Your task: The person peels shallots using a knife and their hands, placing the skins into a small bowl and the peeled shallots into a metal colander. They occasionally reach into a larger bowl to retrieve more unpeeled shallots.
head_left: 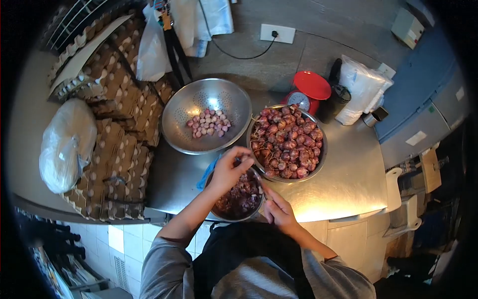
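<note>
A shallot (242,160), largely hidden, is pinched in the left hand (230,171) over the near peel bowl (238,215). The right hand (279,209) is closed; its contents cannot be made out. Unpeeled shallot bowl (318,162) right, colander (184,114) far left.

Brushed, glossy steel on the counter (348,184); perforated, shiny metal on the colander (184,107); polished steel on the shallot bowl (322,154); papery, dry purple skin on the shallots (289,142); rough grey-brown pulp card on the egg trays (124,144); smooth red plastic on the scale (311,85); crinkled clear plastic on the bag (67,144).
</note>
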### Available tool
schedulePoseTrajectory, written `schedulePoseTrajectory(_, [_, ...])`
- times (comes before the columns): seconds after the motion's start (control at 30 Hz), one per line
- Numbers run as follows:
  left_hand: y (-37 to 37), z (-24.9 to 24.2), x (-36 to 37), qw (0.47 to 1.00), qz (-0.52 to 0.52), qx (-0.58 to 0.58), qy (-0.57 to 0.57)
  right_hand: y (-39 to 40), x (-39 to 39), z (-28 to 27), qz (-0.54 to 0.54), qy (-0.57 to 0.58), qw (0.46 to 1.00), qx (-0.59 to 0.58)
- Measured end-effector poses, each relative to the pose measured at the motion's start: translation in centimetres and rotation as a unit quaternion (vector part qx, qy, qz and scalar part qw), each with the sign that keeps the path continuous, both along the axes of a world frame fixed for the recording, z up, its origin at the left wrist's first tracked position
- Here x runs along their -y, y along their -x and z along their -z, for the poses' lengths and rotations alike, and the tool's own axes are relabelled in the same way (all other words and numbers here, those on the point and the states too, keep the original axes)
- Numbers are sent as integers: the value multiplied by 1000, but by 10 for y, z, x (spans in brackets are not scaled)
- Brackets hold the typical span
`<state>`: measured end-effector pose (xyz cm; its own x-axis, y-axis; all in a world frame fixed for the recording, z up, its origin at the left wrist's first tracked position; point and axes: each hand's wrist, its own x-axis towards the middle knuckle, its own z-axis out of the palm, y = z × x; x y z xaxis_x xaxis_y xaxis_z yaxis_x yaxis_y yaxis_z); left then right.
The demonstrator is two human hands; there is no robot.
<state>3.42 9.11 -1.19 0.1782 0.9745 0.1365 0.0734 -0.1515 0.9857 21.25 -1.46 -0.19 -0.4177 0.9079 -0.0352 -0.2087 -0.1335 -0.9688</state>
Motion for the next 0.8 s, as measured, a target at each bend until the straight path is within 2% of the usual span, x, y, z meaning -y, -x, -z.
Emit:
schedulePoseTrajectory(0.03, [7, 2, 15, 981, 27, 167, 97, -1, -1, 0, -4, 3, 1000, 10])
schedulePoseTrajectory(0.13, [16, -12, 57, 924, -44, 275, 262, 0, -8, -2, -29, 7, 999, 38])
schedulePoseTrajectory(0.27, [18, -5, 92, 848, -48, 409, 334, 0, -15, 4, -90, 38, 993, 72])
schedulePoseTrajectory(0.3, [14, -5, 100, 852, -56, 407, 325, -2, -15, 7, -110, 57, 989, 84])
schedulePoseTrajectory(0.4, [3, 12, 115, 856, -91, 419, 289, -3, -14, 19, -117, -29, 974, 194])
schedulePoseTrajectory(0.5, [-6, 18, 120, 852, -118, 445, 250, -1, -13, 5, -115, -132, 950, 259])
schedulePoseTrajectory(0.7, [-10, 15, 125, 857, -150, 445, 213, -13, -3, 8, -139, -168, 933, 286])
schedulePoseTrajectory(0.8, [-7, 18, 124, 855, -143, 457, 201, -13, 1, 1, -123, -151, 946, 260])
